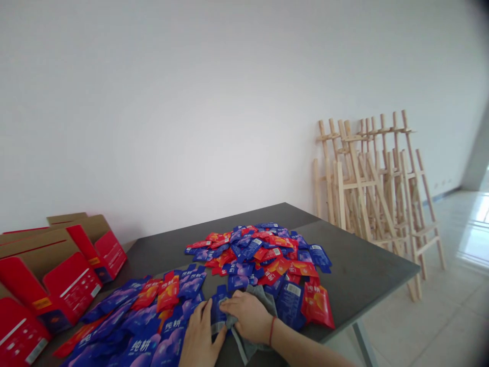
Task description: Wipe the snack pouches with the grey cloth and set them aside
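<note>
Near the table's front edge, a blue packet (218,311) lies between my two hands. My left hand (200,334) rests with its fingers spread at the packet's left side. On the packet's right side, my right hand (248,315) presses a grey cloth (263,295) with its fingers wrapped over it. A red band circles my right wrist. Blue and red packets (137,326) lie overlapping to the left of my hands. A larger mixed pile (252,247) spreads behind them, and a red packet (318,305) sits at its front right.
Open red cardboard boxes (72,278) stand along the left side of the dark table (367,265). Wooden easels (359,193) lean near the white wall on the right, beyond the table's edge.
</note>
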A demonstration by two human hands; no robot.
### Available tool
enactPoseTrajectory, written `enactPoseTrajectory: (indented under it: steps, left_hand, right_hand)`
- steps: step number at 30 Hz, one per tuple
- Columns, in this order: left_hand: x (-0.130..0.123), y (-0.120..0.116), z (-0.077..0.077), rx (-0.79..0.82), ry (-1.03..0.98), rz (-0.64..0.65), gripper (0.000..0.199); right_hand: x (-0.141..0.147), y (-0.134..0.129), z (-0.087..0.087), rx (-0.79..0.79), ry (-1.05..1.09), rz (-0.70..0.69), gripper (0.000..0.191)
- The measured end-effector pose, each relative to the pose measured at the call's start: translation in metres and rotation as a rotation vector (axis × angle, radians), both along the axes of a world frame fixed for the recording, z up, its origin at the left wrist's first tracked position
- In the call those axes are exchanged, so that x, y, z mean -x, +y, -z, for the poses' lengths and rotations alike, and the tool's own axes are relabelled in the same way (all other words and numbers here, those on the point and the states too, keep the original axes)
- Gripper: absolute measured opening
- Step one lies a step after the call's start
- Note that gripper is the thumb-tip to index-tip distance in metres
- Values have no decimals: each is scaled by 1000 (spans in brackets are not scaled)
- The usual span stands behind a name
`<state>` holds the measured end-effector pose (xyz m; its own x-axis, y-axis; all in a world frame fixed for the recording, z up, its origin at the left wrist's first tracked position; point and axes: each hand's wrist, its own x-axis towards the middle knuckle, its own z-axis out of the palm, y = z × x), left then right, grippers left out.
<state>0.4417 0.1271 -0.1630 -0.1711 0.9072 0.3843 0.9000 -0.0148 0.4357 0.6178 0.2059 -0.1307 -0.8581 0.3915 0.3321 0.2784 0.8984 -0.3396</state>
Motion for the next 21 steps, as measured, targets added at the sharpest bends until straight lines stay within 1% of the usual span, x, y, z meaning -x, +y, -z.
enactPoseTrajectory:
  steps: [2, 4, 6, 8, 10, 13, 15, 17, 21]
  left_hand:
    - [0, -1, 3, 7, 78, -8, 64]
    - [1, 0, 9, 6, 124, -5, 66]
    - [3, 2, 19, -26, 155, -5, 68]
    - [5, 4, 27, -74, 173, -14, 69]
    - [5, 4, 32, -110, 185, -20, 68]
    - [4, 3, 33, -117, 192, -21, 68]
    - [4, 2, 32, -104, 188, -22, 69]
    - [5, 3, 33, -97, 179, -32, 70]
    - [8, 7, 40, -113, 159, -55, 70]
  right_hand:
    - [0, 2, 0, -17, -40, -77, 52]
    - [0, 3, -1, -49, -75, -159, 48]
    - [3, 6, -3, -92, -99, -166, 44]
    - [10, 8, -5, -133, -121, -97, 40]
    - [20, 11, -6, -169, -141, 19, 36]
    - [35, 17, -8, -200, -171, 178, 28]
    - [40, 21, -9, -206, -183, 207, 25]
    - [41, 24, -9, -202, -178, 132, 27]
    - [33, 22, -2, -193, -123, -112, 39]
